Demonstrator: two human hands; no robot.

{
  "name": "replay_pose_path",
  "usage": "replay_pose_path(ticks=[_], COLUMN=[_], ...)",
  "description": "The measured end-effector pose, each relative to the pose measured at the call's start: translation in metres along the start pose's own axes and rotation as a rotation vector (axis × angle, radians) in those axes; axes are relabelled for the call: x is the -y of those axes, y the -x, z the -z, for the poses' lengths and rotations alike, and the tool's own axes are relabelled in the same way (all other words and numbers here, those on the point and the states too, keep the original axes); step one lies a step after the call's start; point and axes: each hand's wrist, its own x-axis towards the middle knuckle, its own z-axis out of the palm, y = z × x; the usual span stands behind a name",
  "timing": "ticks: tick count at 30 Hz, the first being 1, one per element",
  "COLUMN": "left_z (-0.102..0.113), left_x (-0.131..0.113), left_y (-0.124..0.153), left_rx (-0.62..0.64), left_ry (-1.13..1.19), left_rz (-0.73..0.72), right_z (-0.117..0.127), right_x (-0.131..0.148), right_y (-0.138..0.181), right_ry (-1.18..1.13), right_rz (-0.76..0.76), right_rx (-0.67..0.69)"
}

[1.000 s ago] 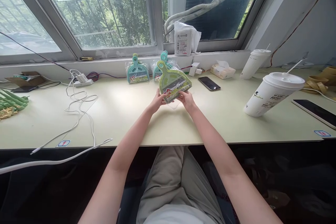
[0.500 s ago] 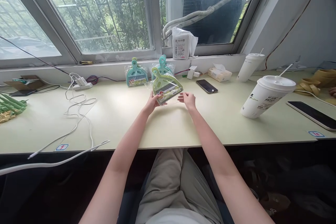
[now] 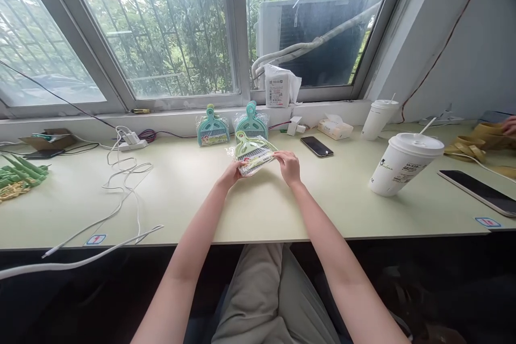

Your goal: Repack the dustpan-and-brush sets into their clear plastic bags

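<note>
Between my hands is a light green mini dustpan and brush set (image 3: 255, 155), wrapped in clear plastic and tilted back above the table. My left hand (image 3: 233, 174) grips its lower left corner, thumb on the front. On the opposite side, my right hand (image 3: 287, 165) pinches the right edge of the wrapped set. Just behind it, a teal dustpan set (image 3: 250, 118) leans by the window sill, partly covered by the green one. Another wrapped teal dustpan set (image 3: 212, 130) stands to its left.
A white table (image 3: 258, 220) spans the view. White cables (image 3: 131, 188) trail on the left. To the right lie a dark phone (image 3: 317, 146), a tissue pack (image 3: 335, 127), a large lidded cup (image 3: 405, 164) and a second phone (image 3: 478, 191). Another person's hand (image 3: 510, 125) shows at the far right.
The green dustpan set has tipped back to a flatter angle. My right hand has closed on its right edge. The view has tilted up slightly.
</note>
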Motion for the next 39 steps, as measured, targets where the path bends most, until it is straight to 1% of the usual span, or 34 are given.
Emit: replay_pose_path(ticks=[2,5,8,11,15,18,19,20,21,22,24,25,26,27,29,31,32,34,37,39], left_z=[-0.001,-0.003,-0.005,-0.005,-0.004,-0.003,-0.003,-0.003,-0.003,-0.003,-0.004,-0.006,-0.007,-0.009,-0.014,-0.017,-0.019,-0.019,-0.011,-0.001], left_x=[-0.001,0.000,0.002,0.003,0.003,0.002,0.002,0.002,0.001,0.001,0.000,-0.001,-0.001,-0.002,-0.004,-0.005,-0.004,-0.001,0.005,0.008], left_y=[0.001,0.003,0.005,0.007,0.007,0.008,0.008,0.008,0.008,0.007,0.007,0.007,0.007,0.008,0.011,0.013,0.014,0.011,-0.001,-0.010], left_rx=[0.049,0.091,0.123,0.180,0.224,0.238,0.238,0.233,0.225,0.219,0.210,0.206,0.205,0.211,0.257,0.300,0.299,0.223,0.000,-0.152], left_ry=[-0.048,-0.105,-0.139,-0.173,-0.204,-0.216,-0.220,-0.225,-0.229,-0.235,-0.247,-0.249,-0.246,-0.238,-0.218,-0.224,-0.248,-0.330,-0.425,-0.472], left_rz=[0.036,0.072,0.075,0.063,0.091,0.071,0.058,0.045,0.036,0.033,0.038,0.040,0.037,0.028,-0.005,-0.067,-0.100,-0.153,-0.214,-0.310], right_z=[0.000,0.000,0.000,-0.001,-0.001,-0.002,-0.002,-0.002,-0.002,-0.002,-0.001,-0.001,0.000,0.000,0.001,0.002,0.003,0.003,0.000,-0.003], right_x=[0.000,-0.003,-0.007,-0.008,-0.006,-0.006,-0.007,-0.008,-0.010,-0.012,-0.016,-0.018,-0.021,-0.023,-0.027,-0.030,-0.032,-0.032,-0.024,-0.013], right_y=[0.000,0.000,0.001,0.003,0.004,0.002,0.001,0.000,-0.001,-0.002,-0.004,-0.004,-0.005,-0.006,-0.007,-0.008,-0.009,-0.009,-0.006,-0.003], right_ry=[0.071,0.209,0.330,0.391,0.408,0.347,0.302,0.238,0.158,0.067,-0.120,-0.206,-0.276,-0.330,-0.381,-0.369,-0.355,-0.328,-0.293,-0.219], right_rz=[0.004,-0.043,-0.084,-0.088,-0.060,-0.026,-0.036,-0.072,-0.144,-0.244,-0.463,-0.547,-0.606,-0.642,-0.682,-0.719,-0.723,-0.679,-0.527,-0.448], right_rx=[-0.016,-0.031,-0.019,-0.011,-0.046,-0.128,-0.163,-0.185,-0.183,-0.154,-0.034,0.026,0.061,0.063,-0.007,-0.110,-0.147,-0.168,-0.096,-0.050])
